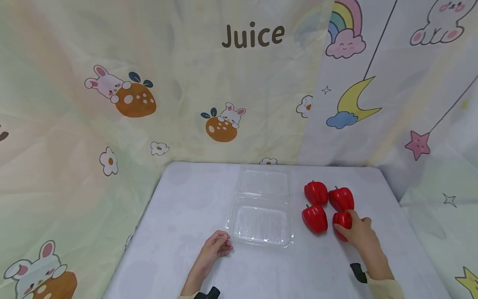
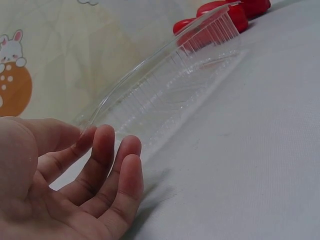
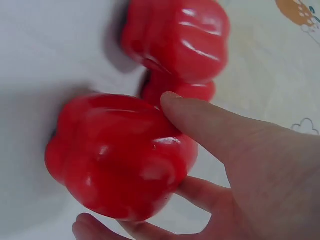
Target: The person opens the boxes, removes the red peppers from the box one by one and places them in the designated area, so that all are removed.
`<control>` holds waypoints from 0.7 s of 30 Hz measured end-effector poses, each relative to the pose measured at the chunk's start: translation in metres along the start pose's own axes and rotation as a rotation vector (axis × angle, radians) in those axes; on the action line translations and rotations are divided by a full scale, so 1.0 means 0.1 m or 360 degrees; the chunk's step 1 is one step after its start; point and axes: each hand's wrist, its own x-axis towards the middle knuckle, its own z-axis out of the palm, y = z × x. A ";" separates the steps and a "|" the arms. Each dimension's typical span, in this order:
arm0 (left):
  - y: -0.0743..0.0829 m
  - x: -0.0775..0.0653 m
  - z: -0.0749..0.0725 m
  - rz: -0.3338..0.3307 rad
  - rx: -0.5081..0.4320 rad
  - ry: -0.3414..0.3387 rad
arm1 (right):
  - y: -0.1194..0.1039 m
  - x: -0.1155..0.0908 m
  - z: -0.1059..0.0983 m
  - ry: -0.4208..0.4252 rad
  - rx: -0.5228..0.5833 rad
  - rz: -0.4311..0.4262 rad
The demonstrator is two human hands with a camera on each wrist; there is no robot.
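Note:
My right hand (image 1: 361, 234) grips a red bell pepper (image 1: 341, 222), thumb on one side and fingers round the other, as the right wrist view shows up close. Three more red bell peppers stand close by: one behind it (image 1: 341, 198) and two to its left, a near one (image 1: 315, 219) and a far one (image 1: 315, 192). A clear plastic clamshell box (image 1: 263, 224) lies with its lid folded back, its tray facing up. At the tray's near left corner, my left hand (image 1: 216, 246) pinches the rim between thumb and index finger, the other fingers loosely bent.
The box's clear lid (image 1: 264, 182) lies flat toward the table's far edge. A white cloth covers the table (image 1: 179, 195). Printed curtains (image 1: 179, 83) with rabbits and the word Juice hang behind and along both sides.

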 end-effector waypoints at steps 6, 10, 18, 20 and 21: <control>0.00 -0.01 -0.01 -0.0016 0.0001 0.0006 | -0.02 0.02 0.04 0.0043 -0.0007 -0.0001; -0.02 -0.01 -0.01 -0.0019 0.0006 0.0003 | -0.02 0.01 0.03 0.0022 -0.0007 0.0014; -0.01 -0.01 -0.02 -0.0006 -0.0009 0.0000 | -0.02 -0.03 -0.04 -0.0018 0.0009 0.0035; -0.01 -0.02 -0.04 -0.0011 -0.0001 -0.0008 | -0.01 -0.04 -0.06 -0.0022 0.0022 0.0038; 0.00 -0.03 -0.06 -0.0019 0.0009 -0.0009 | -0.01 -0.05 -0.07 -0.0015 0.0029 0.0038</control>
